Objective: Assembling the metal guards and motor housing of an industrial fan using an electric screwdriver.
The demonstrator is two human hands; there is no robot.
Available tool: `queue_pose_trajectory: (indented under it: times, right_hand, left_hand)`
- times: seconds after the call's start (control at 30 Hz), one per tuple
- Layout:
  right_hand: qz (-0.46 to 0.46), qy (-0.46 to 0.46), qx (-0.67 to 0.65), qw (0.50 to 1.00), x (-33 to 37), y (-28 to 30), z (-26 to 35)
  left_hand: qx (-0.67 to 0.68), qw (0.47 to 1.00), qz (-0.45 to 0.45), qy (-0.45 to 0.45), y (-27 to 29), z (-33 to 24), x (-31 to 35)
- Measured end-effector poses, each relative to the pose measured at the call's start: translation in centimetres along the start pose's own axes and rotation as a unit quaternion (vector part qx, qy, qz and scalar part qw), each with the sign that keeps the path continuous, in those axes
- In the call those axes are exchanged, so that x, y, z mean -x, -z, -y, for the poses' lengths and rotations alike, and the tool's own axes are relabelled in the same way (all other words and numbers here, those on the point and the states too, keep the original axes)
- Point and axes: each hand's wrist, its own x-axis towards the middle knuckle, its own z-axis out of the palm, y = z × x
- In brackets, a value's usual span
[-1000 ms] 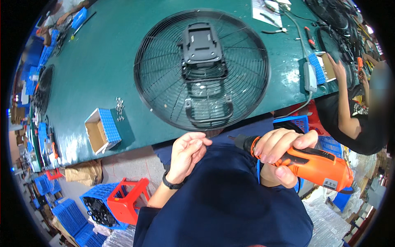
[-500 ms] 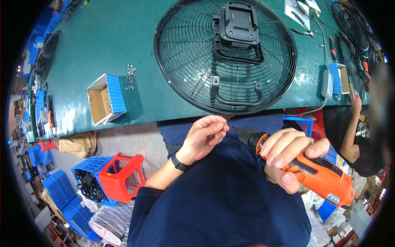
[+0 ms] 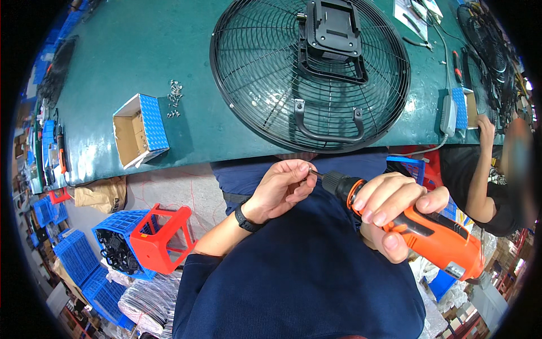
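My left hand (image 3: pixel 284 187), with a black watch on its wrist, pinches a tiny screw between thumb and forefinger, mostly hidden by the fingertips. The bit of an orange and black electric screwdriver (image 3: pixel 440 244) points left and reaches those fingertips. Around its body my right hand (image 3: pixel 395 210) is wrapped. Beyond both hands, a round black wire fan guard (image 3: pixel 254 101) lies on the table. It carries a black curved handle (image 3: pixel 329 135) near its front rim and a black boxy bracket (image 3: pixel 334 31) farther back.
On the green table (image 3: pixel 113 68), loose screws (image 3: pixel 174 97) lie beside an open blue cardboard box (image 3: pixel 151 127). Pliers (image 3: pixel 418 43) and a second box (image 3: pixel 460 107) are at right. A co-worker's arm (image 3: pixel 483 169) is there too. A red stool (image 3: pixel 155 243) and blue crates (image 3: pixel 84 260) stand lower left.
The screwdriver's bit has closed the small gap to my left fingertips and now meets them. The view has shifted slightly, and the co-worker's hand has moved a little.
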Motion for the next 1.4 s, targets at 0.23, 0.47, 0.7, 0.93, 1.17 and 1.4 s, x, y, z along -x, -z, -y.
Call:
queue_pose_trajectory:
  times: [0.23, 0.47, 0.7, 0.93, 1.17, 1.4]
  right_hand:
    - [0.018, 0.030, 0.003, 0.999, 0.0, -0.4, -0.3]
    - [0.021, 0.061, 0.027, 0.998, 1.1, -0.5, -0.8]
    - [0.037, 0.039, 0.087, 0.995, 1.2, -0.9, -0.9]
    - [0.059, 0.032, 0.125, 0.990, 0.9, -0.7, -1.3]
    - [0.048, -0.001, 0.128, 0.991, 0.8, -0.8, -1.4]
    - [0.078, 0.002, 0.139, 0.987, 0.1, -0.3, -2.3]
  left_hand:
    - [-0.032, 0.998, -0.046, -0.006, -0.8, 0.1, 0.1]
    - [-0.052, 0.995, -0.079, -0.032, -2.0, 0.6, -0.5]
    - [-0.006, 0.996, -0.081, 0.021, -1.3, 1.1, -1.8]
    - [0.016, 0.996, -0.085, 0.027, -1.1, 1.4, -2.2]
    - [0.025, 0.996, -0.080, 0.029, -0.6, 1.6, -2.7]
    - [0.015, 0.994, -0.107, 0.029, -0.1, 1.7, -2.4]
